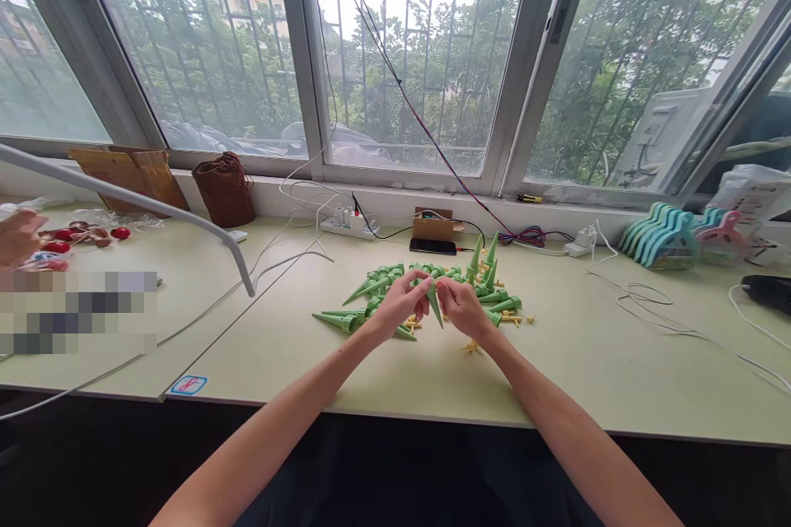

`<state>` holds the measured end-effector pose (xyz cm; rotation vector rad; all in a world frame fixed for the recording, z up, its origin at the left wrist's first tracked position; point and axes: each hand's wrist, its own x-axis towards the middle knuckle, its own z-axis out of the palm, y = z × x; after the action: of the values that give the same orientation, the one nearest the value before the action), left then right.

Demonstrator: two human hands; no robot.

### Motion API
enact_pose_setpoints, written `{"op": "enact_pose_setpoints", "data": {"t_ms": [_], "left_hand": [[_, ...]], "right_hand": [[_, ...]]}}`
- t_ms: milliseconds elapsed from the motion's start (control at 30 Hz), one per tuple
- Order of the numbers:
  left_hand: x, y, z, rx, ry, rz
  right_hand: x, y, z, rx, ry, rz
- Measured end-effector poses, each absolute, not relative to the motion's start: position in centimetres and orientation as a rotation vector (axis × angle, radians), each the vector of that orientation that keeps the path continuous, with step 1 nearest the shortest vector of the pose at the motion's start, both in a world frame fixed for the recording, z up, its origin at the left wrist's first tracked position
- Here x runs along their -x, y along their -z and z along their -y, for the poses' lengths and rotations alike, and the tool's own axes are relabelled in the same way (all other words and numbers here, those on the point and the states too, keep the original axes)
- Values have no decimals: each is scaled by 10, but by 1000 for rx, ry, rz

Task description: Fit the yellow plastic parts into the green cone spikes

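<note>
Over the middle of the table, my left hand (pixel 401 303) is closed on a green plastic watering spike (pixel 435 310), its point facing down. Right against it, my right hand (pixel 461 305) has its fingers pinched together near the spike's top. Whatever those fingers hold is hidden. Around and behind both hands lie several more green spikes (pixel 347 319), most on their sides. A few upright spikes (pixel 475 262) stand just behind my right hand. Small yellow plastic pieces (pixel 510 318) are scattered among them, with another little group of yellow pieces (pixel 473 347) in front of my right wrist.
Behind the pile lie a black phone (pixel 432 246) and a small cardboard box (pixel 432 225). A power strip (pixel 349 222) and loose cables run along the window sill. Teal hangers (pixel 664 236) stand at right. Another person's hand (pixel 18 237) and red balls (pixel 120 233) are at left.
</note>
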<state>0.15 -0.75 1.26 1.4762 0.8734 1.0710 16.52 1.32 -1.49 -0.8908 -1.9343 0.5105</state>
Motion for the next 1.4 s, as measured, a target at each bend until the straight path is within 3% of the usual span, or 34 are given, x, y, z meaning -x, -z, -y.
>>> {"op": "enact_pose_setpoints", "data": {"t_ms": [600, 1400], "left_hand": [[-3, -14, 12, -1532, -1099, -876], [-3, -12, 19, -1848, -1082, -883]], "right_hand": [[-163, 9, -8, 858, -820, 1839], [-165, 12, -11, 925, -895, 1774]]}}
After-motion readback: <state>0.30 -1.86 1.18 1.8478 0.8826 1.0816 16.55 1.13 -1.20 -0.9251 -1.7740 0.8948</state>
